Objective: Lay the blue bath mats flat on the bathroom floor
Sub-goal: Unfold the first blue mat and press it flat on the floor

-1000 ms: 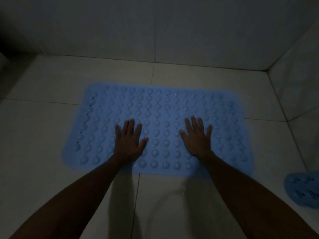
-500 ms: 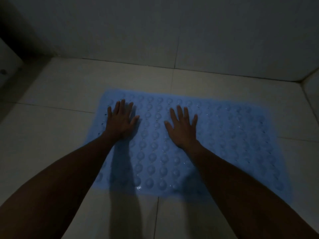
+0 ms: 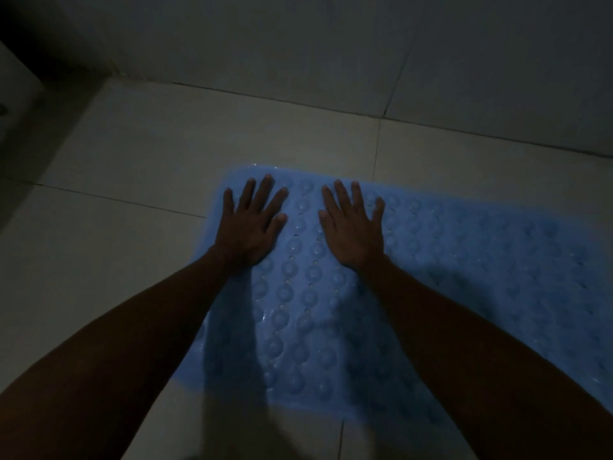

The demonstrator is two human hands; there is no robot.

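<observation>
**tilefan:** So where was everything? The tiled floor (image 3: 139, 167) filled most of the view, with the wall (image 3: 298, 38) running along 12 o'clock. The blue bath mat (image 3: 447, 260) lay spread on it from the centre out toward 3 and 4 o'clock, bumps up.

**matguy:** Yep. Both hands sat flat on its corner at about 11 o'clock of the mat: left hand (image 3: 250, 224) near the edge, right hand (image 3: 355, 229) just beside it, fingers straight and splayed, palms down, gripping nothing.

**tilefan:** Tips for the pressing?

**matguy:** I'd guess lean weight through the palms, then work outward from that corner so air and water squeeze toward the edges. It looked wet, so push straight down or it'll skate.

**tilefan:** Anything you couldn't see?

**matguy:** Loads. It was dim, the forearms covered the near left edge, the right end ran off frame, and I couldn't tell if the far edge was fully down. No second mat in view.
</observation>
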